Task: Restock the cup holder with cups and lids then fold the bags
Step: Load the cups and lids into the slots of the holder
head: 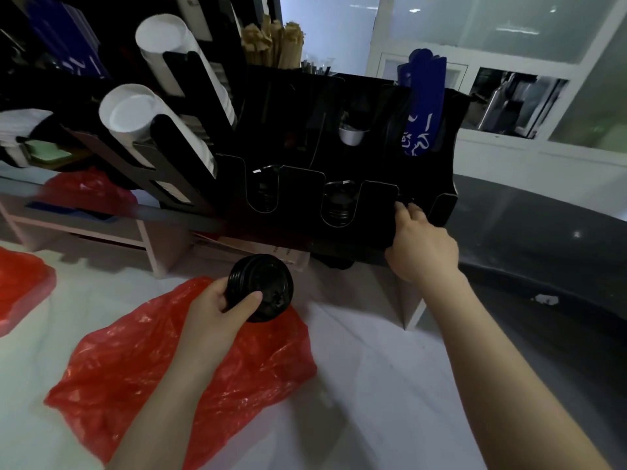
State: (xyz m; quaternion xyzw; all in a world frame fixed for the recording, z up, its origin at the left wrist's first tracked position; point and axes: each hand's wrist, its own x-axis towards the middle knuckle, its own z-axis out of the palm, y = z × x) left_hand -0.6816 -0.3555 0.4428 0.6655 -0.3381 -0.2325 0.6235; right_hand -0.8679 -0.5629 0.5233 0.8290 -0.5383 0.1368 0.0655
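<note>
Two hands work: the left hand grips a stack of black lids over the red bag — the cup holder lies ahead, to its right. The right hand — nearer — curls its fingertips into the rightmost slot; whether they hold anything, I cannot tell.
</note>
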